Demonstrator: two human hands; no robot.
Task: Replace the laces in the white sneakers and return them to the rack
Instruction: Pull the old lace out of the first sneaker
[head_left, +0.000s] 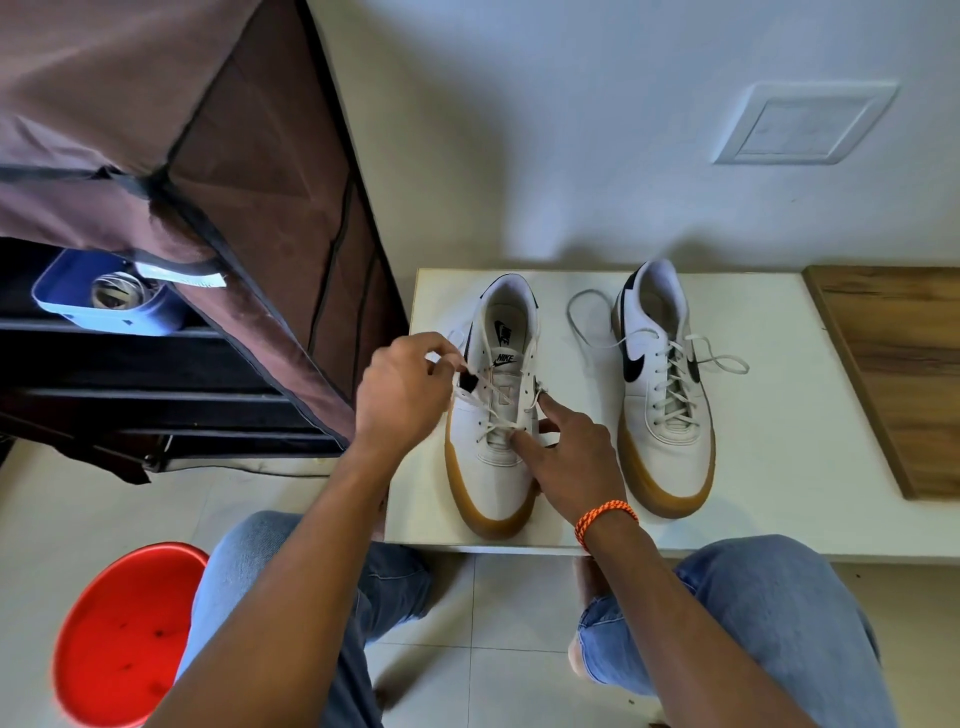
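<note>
Two white sneakers with gum-coloured soles stand side by side on a white worktop (779, 467), toes toward the person.

The left sneaker (493, 415) is the one in hand. Its lace (480, 391) crosses only the lower eyelets near the toe; the upper eyelets beside the tongue look empty. The left hand (402, 395) is curled, pinching a lace end just beside the shoe's left edge. The right hand (566, 462) rests on the shoe with its fingers spread: the thumb presses the crossed lace low on the tongue, and the forefinger touches the right row of eyelets. It presses rather than grips.

The right sneaker (662, 384) sits apart to the right. Its lace (670, 395) runs through the whole row of eyelets, with both ends lying loose in loops on the worktop, untied.

Judging from this, the work is somewhere past halfway. One shoe appears fully threaded, though whether that lace is the new one cannot be told. The other shoe has its upper eyelets left to thread. After that, both shoes have to go back to the rack.

The rack (171, 374) stands to the left, dark shelves under a brown fabric cover (156, 130) that is lifted open. A red stool (124, 634) sits on the tiled floor by the person's left knee.
</note>
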